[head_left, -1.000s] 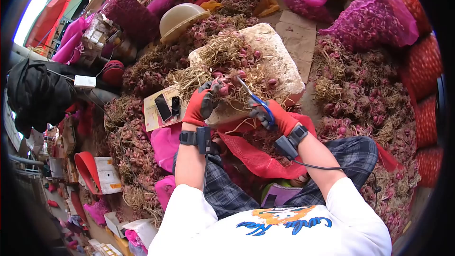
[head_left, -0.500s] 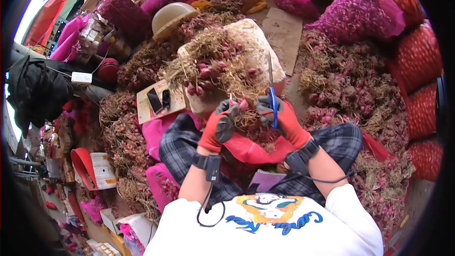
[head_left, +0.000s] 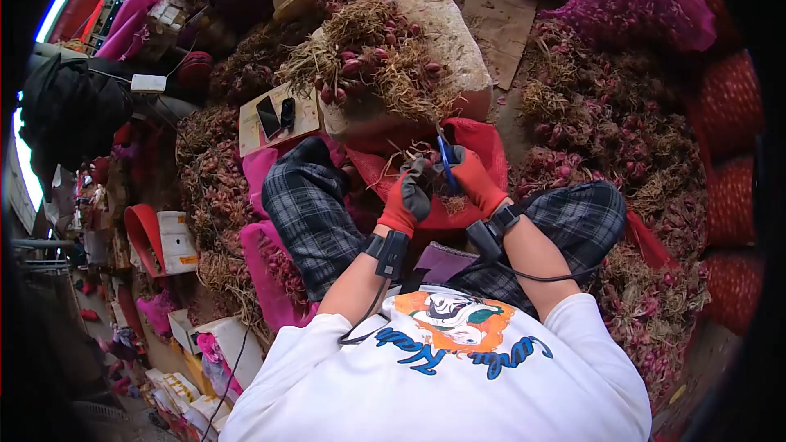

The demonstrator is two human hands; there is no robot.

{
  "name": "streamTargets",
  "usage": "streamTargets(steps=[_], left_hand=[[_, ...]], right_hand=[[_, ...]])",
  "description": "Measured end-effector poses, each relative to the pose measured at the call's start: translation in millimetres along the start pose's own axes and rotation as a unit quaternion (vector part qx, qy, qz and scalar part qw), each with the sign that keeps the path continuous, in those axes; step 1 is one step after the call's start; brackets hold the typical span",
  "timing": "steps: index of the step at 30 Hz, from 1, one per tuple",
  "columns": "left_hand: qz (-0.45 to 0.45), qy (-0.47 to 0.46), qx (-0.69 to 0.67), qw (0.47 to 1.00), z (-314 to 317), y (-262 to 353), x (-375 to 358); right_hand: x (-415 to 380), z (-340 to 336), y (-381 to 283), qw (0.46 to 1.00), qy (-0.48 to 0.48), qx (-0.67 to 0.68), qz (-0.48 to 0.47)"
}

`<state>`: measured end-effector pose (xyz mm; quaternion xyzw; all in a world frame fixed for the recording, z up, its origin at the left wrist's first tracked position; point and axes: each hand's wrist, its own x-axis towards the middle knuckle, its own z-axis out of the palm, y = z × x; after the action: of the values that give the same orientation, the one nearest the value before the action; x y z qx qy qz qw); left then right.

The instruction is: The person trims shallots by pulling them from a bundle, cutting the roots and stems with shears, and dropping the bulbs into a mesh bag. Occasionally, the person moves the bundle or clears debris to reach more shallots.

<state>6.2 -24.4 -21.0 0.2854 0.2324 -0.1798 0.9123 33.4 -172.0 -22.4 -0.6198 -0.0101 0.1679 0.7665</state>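
Left hand [head_left: 407, 196]: your gloved fingers curled around a shallot bunch [head_left: 423, 170], wrist bent in over your lap.
Right hand [head_left: 473, 178]: gripped the blue scissors [head_left: 444, 157], blades pointing up.
Bunch: between both hands, above the red sack [head_left: 475, 141].

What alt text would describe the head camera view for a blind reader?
A seated person in red gloves trims shallots over a red sack: right hand holds blue scissors, left hand grips a bunch. Shallot piles surround them.
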Motion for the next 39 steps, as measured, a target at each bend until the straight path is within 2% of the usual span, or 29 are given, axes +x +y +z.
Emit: streamTargets(steps=[1, 2, 3, 5, 6, 7, 8, 10, 11, 12, 13, 14, 15, 17, 18, 20, 22, 25, 26, 29, 30, 33, 34, 36, 39], left_hand=[[0.006, 0.036, 0.007, 0.999, 8.1, 0.2, -2.6], [-0.002, -0.058, 0.005, 0.998, -15.3, -4.0, 14.9], [0.018, -0.043, 0.098, 0.994, -27.1, -2.2, 17.6], [0.059, -0.011, 0.279, 0.958, -36.4, 8.7, 13.1], [0.159, 0.059, 0.432, 0.886, -29.3, 8.7, 9.6], [0.160, 0.026, 0.604, 0.780, -31.4, 9.9, 8.3], [0.154, -0.006, 0.750, 0.643, -36.9, 12.6, 5.7], [0.125, -0.069, 0.945, 0.296, -45.3, 16.2, 2.1], [-0.035, -0.114, 0.940, 0.320, -39.0, 16.4, -3.2], [-0.194, -0.157, 0.909, 0.334, -27.9, 16.7, -13.5], [-0.228, -0.165, 0.910, 0.305, -19.7, 12.7, -28.0], [-0.313, -0.175, 0.885, 0.297, -35.3, 3.6, -26.0], [-0.350, -0.160, 0.863, 0.328, -44.0, 0.8, -32.6], [-0.307, -0.128, 0.847, 0.415, -61.9, 0.7, -35.0], [-0.219, -0.100, 0.849, 0.470, -63.4, 5.5, -35.7], [-0.035, -0.037, 0.822, 0.567, -60.1, 17.5, -33.6], [0.226, -0.012, 0.685, 0.693, -93.7, 10.3, 1.3], [0.083, 0.040, 0.446, 0.890, -35.8, 38.4, -8.1], [0.049, 0.012, 0.429, 0.902, -33.3, 41.9, -5.8], [0.132, -0.122, 0.412, 0.893, -19.6, 24.4, -7.8], [0.109, -0.171, 0.422, 0.883, -4.8, 23.3, -18.0], [0.035, -0.213, 0.436, 0.874, 2.6, 17.3, -24.5], [0.012, -0.213, 0.328, 0.920, -19.3, 6.5, -8.2], [0.030, -0.175, 0.411, 0.894, -10.2, 15.5, -19.3], [0.057, -0.152, 0.368, 0.915, -25.1, 12.8, -18.1]], right_hand=[[2.0, -5.0, -2.8, 0.999, 0.014, 0.025, 0.028], [1.4, -8.3, -11.0, 0.997, 0.028, 0.050, 0.057], [0.2, -10.2, -18.6, 0.992, 0.042, 0.075, 0.087], [0.8, -11.5, -28.5, 0.985, 0.042, 0.163, 0.036], [1.7, -13.5, -31.7, 0.979, 0.048, 0.195, 0.021], [2.5, -15.3, -32.7, 0.972, 0.054, 0.228, 0.008], [5.4, -18.5, -31.4, 0.976, 0.058, 0.211, -0.009], [13.4, -35.6, -9.8, 0.990, 0.059, 0.132, 0.009], [16.4, -41.3, -3.3, 0.994, 0.059, 0.091, 0.017], [14.1, -41.1, -7.5, 0.998, 0.054, -0.015, 0.017], [9.8, -41.7, -12.2, 0.991, 0.050, -0.120, 0.018], [5.7, -41.8, -15.9, 0.973, 0.046, -0.224, 0.018], [2.1, -41.0, -16.1, 0.952, 0.044, -0.301, 0.007], [-4.5, -38.8, -14.2, 0.893, 0.038, -0.449, -0.013], [0.5, -38.8, 2.9, 0.875, 0.064, -0.480, -0.021], [-4.0, -40.9, 0.7, 0.891, 0.011, -0.454, -0.020], [-7.1, -36.1, -11.8, 0.904, -0.020, -0.427, -0.013], [-6.2, -33.3, -18.5, 0.933, -0.035, -0.358, 0.017], [-5.3, -34.1, -17.9, 0.948, -0.045, -0.313, 0.034], [-5.6, -32.9, -19.9, 0.979, -0.088, -0.180, 0.033], [-9.0, -30.8, -24.9, 0.985, -0.104, -0.135, 0.027], [-21.8, -14.9, -56.1, 0.984, -0.117, 0.058, 0.124], [-19.1, -18.5, -44.7, 0.984, -0.092, 0.073, 0.131], [-12.8, -27.7, -12.4, 0.983, -0.042, 0.105, 0.147], [-11.1, -28.4, 1.0, 0.970, -0.040, 0.183, 0.155]])
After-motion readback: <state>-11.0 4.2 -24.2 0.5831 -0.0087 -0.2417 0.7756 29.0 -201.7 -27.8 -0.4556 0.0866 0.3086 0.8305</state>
